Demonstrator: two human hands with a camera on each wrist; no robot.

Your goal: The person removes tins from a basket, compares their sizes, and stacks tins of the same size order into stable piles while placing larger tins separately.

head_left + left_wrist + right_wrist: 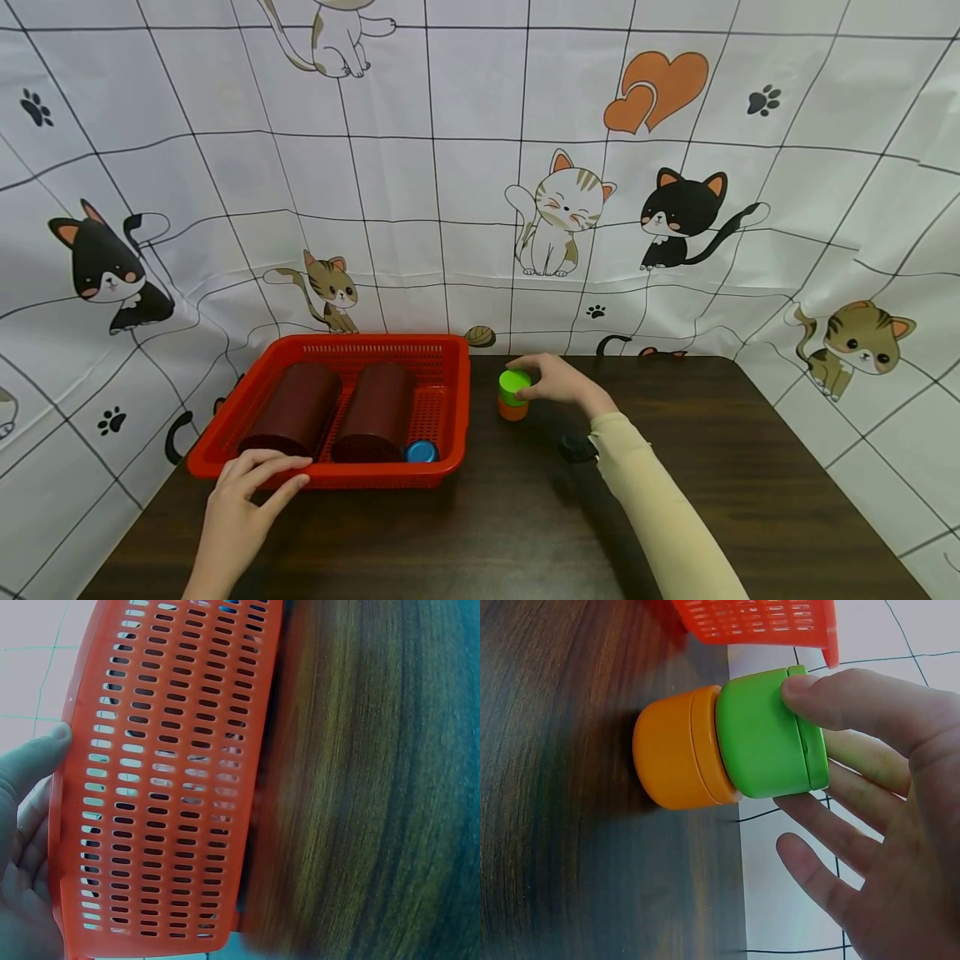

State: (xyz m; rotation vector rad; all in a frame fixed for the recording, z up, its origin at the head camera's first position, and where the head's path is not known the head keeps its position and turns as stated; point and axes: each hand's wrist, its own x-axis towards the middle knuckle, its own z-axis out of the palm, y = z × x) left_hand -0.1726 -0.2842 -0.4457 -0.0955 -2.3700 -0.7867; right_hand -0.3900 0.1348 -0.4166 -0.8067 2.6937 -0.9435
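In the head view, a dark wood-grain tabletop (510,533) meets a gridded, cat-printed white sheet (480,183); the left hand (243,496) holds the red basket (390,477) by its rim, the right hand (557,382) pinches a green jar (513,387) atop an orange jar (513,412). Left wrist: streaked brown grain beside slotted plastic. Right wrist: sheet beyond the tabletop's edge.

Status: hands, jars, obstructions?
Right hand gripping green jar, stacked on orange jar. Left hand holding basket by near rim. Nothing visibly blocking jars.
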